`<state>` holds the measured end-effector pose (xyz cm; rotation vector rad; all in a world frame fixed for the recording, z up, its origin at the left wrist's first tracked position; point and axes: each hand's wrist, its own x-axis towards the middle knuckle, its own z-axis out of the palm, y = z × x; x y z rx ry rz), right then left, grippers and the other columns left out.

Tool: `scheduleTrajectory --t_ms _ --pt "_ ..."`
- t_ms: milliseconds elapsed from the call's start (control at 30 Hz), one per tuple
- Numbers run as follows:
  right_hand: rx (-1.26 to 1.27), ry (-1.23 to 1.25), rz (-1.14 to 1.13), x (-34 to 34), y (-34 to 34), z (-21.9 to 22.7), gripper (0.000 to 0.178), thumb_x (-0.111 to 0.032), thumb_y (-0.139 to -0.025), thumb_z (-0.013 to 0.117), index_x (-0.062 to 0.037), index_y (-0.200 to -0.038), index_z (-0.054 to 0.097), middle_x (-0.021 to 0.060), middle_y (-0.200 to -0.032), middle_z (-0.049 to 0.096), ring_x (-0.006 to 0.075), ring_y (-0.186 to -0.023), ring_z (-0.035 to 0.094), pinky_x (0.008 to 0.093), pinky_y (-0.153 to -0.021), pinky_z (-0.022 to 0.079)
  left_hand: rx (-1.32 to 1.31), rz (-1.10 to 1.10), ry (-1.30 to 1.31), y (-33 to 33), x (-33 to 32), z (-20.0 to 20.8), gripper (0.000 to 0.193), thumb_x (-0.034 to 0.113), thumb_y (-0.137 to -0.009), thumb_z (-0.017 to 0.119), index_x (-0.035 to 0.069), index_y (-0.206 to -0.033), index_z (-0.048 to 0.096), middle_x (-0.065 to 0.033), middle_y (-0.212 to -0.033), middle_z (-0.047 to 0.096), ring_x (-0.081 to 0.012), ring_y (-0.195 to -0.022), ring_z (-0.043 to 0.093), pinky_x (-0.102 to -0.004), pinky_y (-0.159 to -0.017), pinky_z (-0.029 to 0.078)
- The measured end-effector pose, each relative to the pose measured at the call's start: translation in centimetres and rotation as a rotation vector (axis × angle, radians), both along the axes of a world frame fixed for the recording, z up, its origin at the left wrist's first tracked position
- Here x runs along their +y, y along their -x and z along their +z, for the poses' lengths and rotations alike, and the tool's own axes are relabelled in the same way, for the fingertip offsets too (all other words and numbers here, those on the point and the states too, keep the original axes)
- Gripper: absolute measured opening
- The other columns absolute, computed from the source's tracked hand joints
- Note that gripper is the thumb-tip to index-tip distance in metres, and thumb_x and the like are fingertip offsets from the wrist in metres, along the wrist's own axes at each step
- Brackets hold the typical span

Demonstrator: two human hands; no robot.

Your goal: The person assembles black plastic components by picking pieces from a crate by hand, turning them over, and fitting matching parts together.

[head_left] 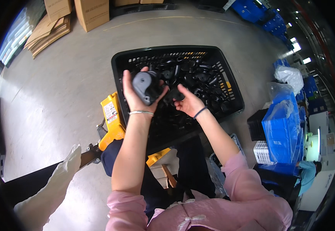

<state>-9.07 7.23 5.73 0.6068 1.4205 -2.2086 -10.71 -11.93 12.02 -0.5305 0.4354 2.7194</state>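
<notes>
My left hand (136, 94) is wrapped round a black plastic housing (143, 84) with a round, shiny cap-like face turned up. Close to its right, my right hand (190, 102) pinches a small dark plastic part (174, 95), blurred and hard to make out against the pile. Both hands are over a large black crate (229, 104) with slotted walls. Many loose black plastic parts (202, 77) lie jumbled inside it, some with curved, tube-like shapes.
A yellow pallet truck (113, 119) is at the crate's left side. Cardboard boxes (92, 13) and flattened cardboard (48, 32) lie at the far left. Blue bins (281, 123) with plastic film stand on the right, beside a white crate (262, 152). A person in blue (308, 175) is farther right.
</notes>
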Motion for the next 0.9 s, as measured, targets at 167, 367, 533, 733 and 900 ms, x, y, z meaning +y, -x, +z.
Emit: scheduleTrajectory --t_ms 167,367,533,733,900 --pt "0.123 0.175 -0.186 2.3 -2.4 5.0 0.035 -0.034 -0.086 0.049 -0.0015 -0.099 0.054 0.0108 -0.088 0.058 0.0207 -0.077 0.056 0.0286 -0.066 0.047 -0.051 0.027 0.009 0.2 -0.3 0.7 0.06 0.059 -0.075 0.043 0.009 -0.105 0.056 -0.0119 -0.096 0.055 -0.0298 -0.09 0.049 -0.0513 -0.088 0.037" --pt "0.197 0.289 -0.249 2.3 -3.8 7.0 0.036 -0.025 -0.088 0.045 0.0032 -0.11 0.046 0.0171 -0.103 0.054 0.0299 -0.101 0.053 0.0346 -0.081 0.047 -0.055 -0.002 0.039 -0.2 0.3 0.5 0.056 0.057 -0.075 0.044 0.01 -0.102 0.057 -0.0099 -0.092 0.056 -0.0299 -0.088 0.049 -0.051 -0.087 0.038" --pt "0.226 0.393 -0.219 2.4 -4.4 7.9 0.038 -0.019 -0.088 0.044 0.003 -0.118 0.041 0.0179 -0.11 0.05 0.0294 -0.107 0.049 0.034 -0.086 0.044 -0.036 -0.027 0.09 -0.3 0.8 -0.1 0.054 0.056 -0.076 0.044 0.01 -0.101 0.058 -0.0084 -0.089 0.057 -0.0297 -0.082 0.052 -0.0508 -0.086 0.039" --pt "0.992 -0.674 -0.075 0.1 -5.6 9.3 0.059 0.001 -0.073 0.06 -0.0025 -0.125 0.032 0.0141 -0.117 0.045 0.0234 -0.107 0.047 0.0328 -0.092 0.036 -0.014 -0.127 0.096 -0.6 2.2 -1.4 0.052 0.059 -0.074 0.045 0.015 -0.1 0.057 -0.0036 -0.085 0.059 -0.0243 -0.075 0.056 -0.0486 -0.079 0.042" --pt "1.336 -1.275 0.138 -1.6 -5.3 11.5 0.078 -0.001 -0.063 0.069 -0.0034 -0.129 0.029 0.0123 -0.109 0.053 0.0264 -0.1 0.049 0.0349 -0.087 0.039 -0.038 -0.257 0.101 -1.4 3.7 -1.8 0.052 0.061 -0.074 0.043 0.017 -0.1 0.057 -0.0014 -0.094 0.06 -0.0202 -0.088 0.055 -0.0452 -0.081 0.038"
